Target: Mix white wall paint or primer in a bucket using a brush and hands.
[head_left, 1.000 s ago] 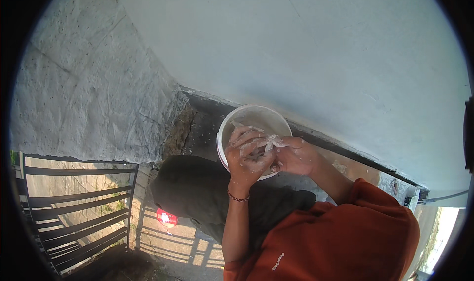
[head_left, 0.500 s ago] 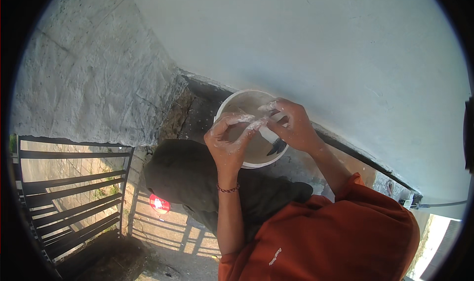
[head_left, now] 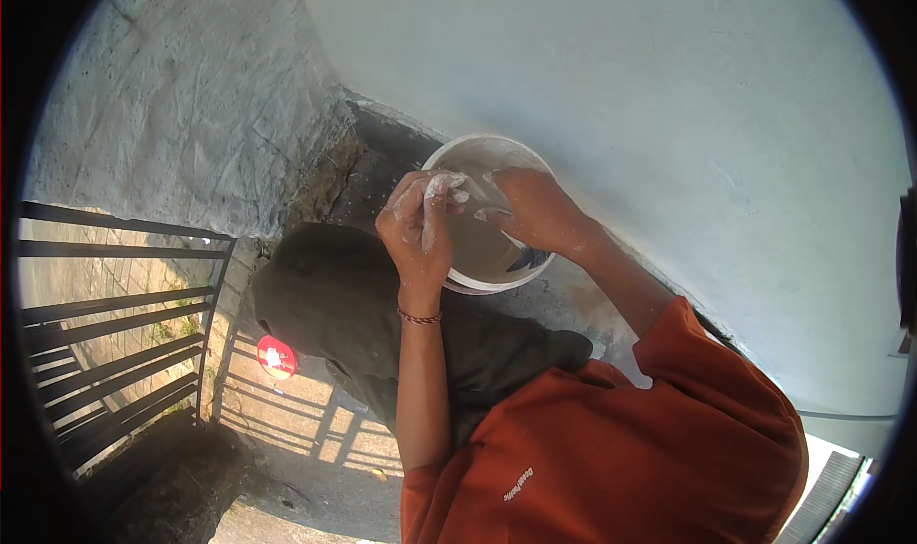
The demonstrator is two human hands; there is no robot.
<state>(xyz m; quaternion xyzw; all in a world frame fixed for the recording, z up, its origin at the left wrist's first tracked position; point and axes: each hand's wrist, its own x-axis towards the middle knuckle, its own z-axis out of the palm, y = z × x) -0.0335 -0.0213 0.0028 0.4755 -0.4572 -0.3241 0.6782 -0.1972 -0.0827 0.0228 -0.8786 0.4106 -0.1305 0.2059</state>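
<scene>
A round white bucket (head_left: 487, 137) stands in front of me, with a pale grey-brown substance (head_left: 475, 250) inside. At its left side is my left hand (head_left: 418, 217), its fingers curled together and smeared with white paste; whether they hold anything is hidden. My right hand (head_left: 535, 208) reaches over the bucket's right rim, thumb and fingers apart, white on the fingertips, and nothing shows between them. Just below it, inside the bucket near the right rim, lies a dark, jagged-edged piece (head_left: 527, 257), partly covered and too unclear to name.
A smooth pale wall (head_left: 688, 114) rises beyond the bucket, and a rough grey wall (head_left: 181, 105) on the left. Dark metal bars (head_left: 124, 303) stand lower left, near a round red-and-white object (head_left: 277, 357) on the floor. My dark-clad leg (head_left: 334, 291) is beside the bucket.
My hands have parted from fingertip contact above the bucket. The left fingers have curled in, and the right hand has turned downward over the bucket. The whole view has shifted slightly.
</scene>
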